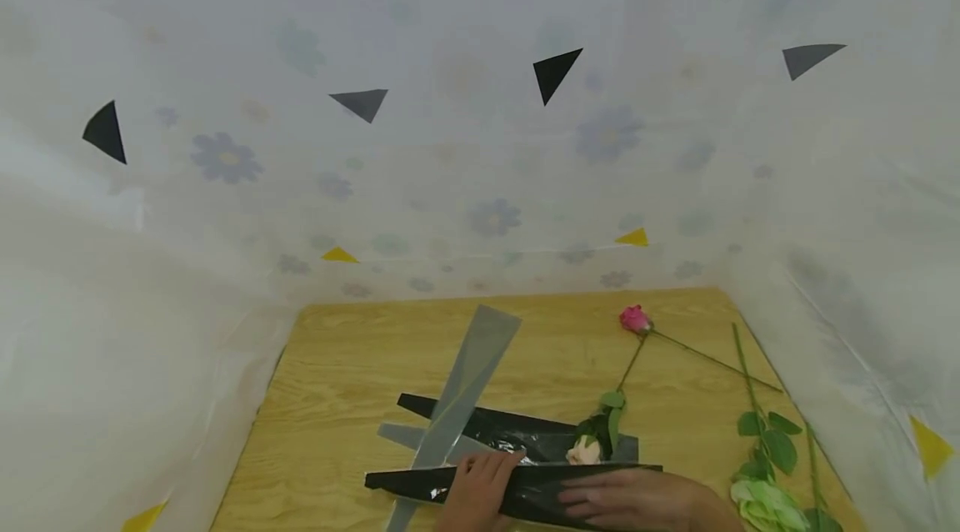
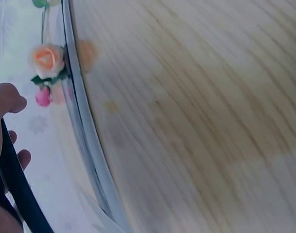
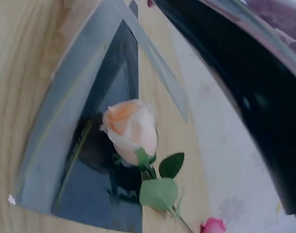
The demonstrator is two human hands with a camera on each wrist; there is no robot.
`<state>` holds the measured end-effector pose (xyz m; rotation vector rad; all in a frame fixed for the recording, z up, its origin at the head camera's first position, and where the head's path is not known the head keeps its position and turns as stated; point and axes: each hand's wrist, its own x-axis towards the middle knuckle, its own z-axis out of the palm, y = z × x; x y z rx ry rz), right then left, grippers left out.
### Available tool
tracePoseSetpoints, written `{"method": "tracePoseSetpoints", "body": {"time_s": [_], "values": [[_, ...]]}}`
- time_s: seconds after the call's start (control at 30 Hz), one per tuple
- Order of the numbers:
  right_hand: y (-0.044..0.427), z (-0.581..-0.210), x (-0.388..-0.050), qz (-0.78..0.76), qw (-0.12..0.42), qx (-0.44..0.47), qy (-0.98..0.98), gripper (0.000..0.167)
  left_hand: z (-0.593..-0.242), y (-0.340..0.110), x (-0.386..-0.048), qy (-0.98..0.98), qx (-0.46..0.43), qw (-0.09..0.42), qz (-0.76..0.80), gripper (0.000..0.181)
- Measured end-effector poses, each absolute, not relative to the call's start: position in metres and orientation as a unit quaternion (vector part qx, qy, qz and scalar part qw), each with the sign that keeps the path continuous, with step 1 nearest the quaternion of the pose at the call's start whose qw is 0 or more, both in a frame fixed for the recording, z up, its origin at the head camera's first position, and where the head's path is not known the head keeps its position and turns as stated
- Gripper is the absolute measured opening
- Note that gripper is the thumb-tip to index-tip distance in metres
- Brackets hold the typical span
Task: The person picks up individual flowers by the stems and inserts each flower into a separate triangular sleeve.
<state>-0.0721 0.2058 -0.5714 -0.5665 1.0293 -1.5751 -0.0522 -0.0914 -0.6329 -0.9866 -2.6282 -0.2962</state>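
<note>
My left hand (image 1: 480,486) grips a black flower wrapping sleeve (image 1: 412,484) at the front of the table; in the left wrist view the thumb (image 2: 10,99) and fingertips lie on either side of its dark edge (image 2: 21,189). The fingers of my right hand (image 1: 637,496) lie straight across the sleeve's right part. Behind it is a second black sleeve (image 1: 517,429) with grey wrapping strips (image 1: 472,373) crossing it. A peach rose (image 3: 130,128) rests on the dark wrap, its green leaves (image 3: 160,193) beside it.
On the wooden table (image 1: 337,365), a pink rose (image 1: 634,318) lies at the back right. A pale green rose (image 1: 768,503) with leafy stems lies at the right edge. Flower-patterned sheeting (image 1: 495,182) with triangle markers encloses the table's back and sides.
</note>
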Motion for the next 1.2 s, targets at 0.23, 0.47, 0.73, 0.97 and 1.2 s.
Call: {"method": "tracePoseSetpoints", "body": {"time_s": [0.23, 0.47, 0.73, 0.97, 1.2], "values": [[0.181, -0.576, -0.071, -0.656, 0.555, -0.244, 0.450, 0.045, -0.626, -0.076, -0.049, -0.905, -0.368, 0.189, -0.100, 0.100], [0.160, -0.573, -0.071, -0.651, 0.565, -0.211, 0.461, 0.047, -0.618, -0.072, -0.048, -0.900, -0.372, 0.197, -0.118, 0.085], [0.174, -0.555, -0.073, -0.666, 0.489, -0.255, 0.502, 0.041, -0.620, -0.103, -0.053, -0.922, -0.326, 0.162, -0.136, 0.078], [0.203, -0.549, -0.084, -0.682, 0.385, -0.200, 0.588, 0.035, -0.626, -0.140, -0.055, -0.942, -0.271, 0.138, -0.142, 0.074], [0.215, -0.571, -0.094, -0.485, 0.151, -0.188, 0.841, 0.024, -0.625, -0.163, -0.053, -0.959, -0.225, 0.102, -0.142, 0.071]]}}
